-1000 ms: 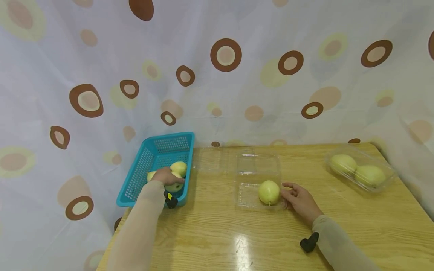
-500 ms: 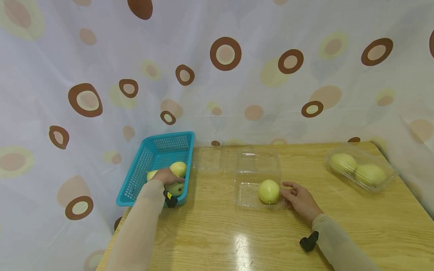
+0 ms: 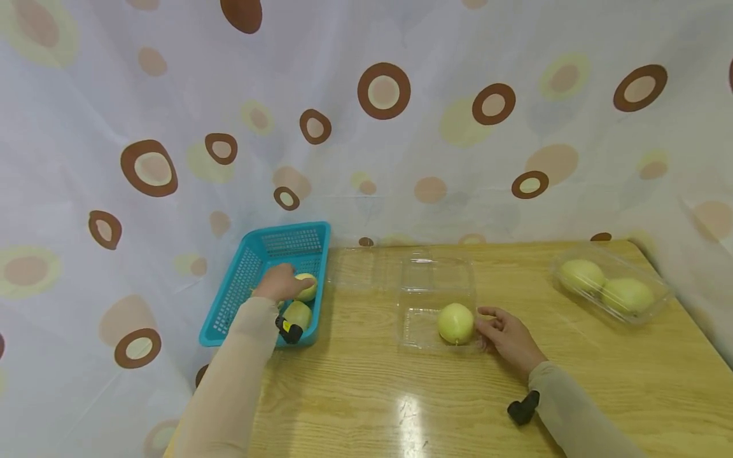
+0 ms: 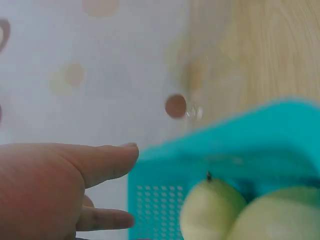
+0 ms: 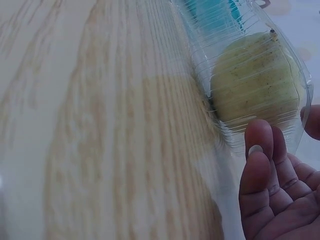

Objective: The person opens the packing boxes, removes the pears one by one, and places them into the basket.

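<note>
My left hand (image 3: 280, 282) reaches over the blue basket (image 3: 229, 280), thumb and fingers spread, holding nothing. A yellow-green pear (image 3: 306, 290) lies right at its fingertips, partly covered. Another pear (image 3: 298, 314) sits nearer the basket's front; the left wrist view shows a stemmed pear (image 4: 210, 210) beside a larger one. My right hand (image 3: 509, 340) holds the right edge of an open, clear plastic clamshell box (image 3: 415, 327), its fingertips (image 5: 259, 137) against the wall. One pear (image 3: 456, 323) rests in the right half of that box's base.
A lidded clear box (image 3: 649, 308) with two pears stands at the right on the wooden table (image 3: 343, 381). More clear plastic packaging (image 3: 355, 267) lies between basket and open box. A patterned curtain (image 3: 435, 140) hangs behind.
My left hand has lifted off the front pear and moved back toward the farther pear in the basket, uncovering the front one. My right hand stays at the box edge.
</note>
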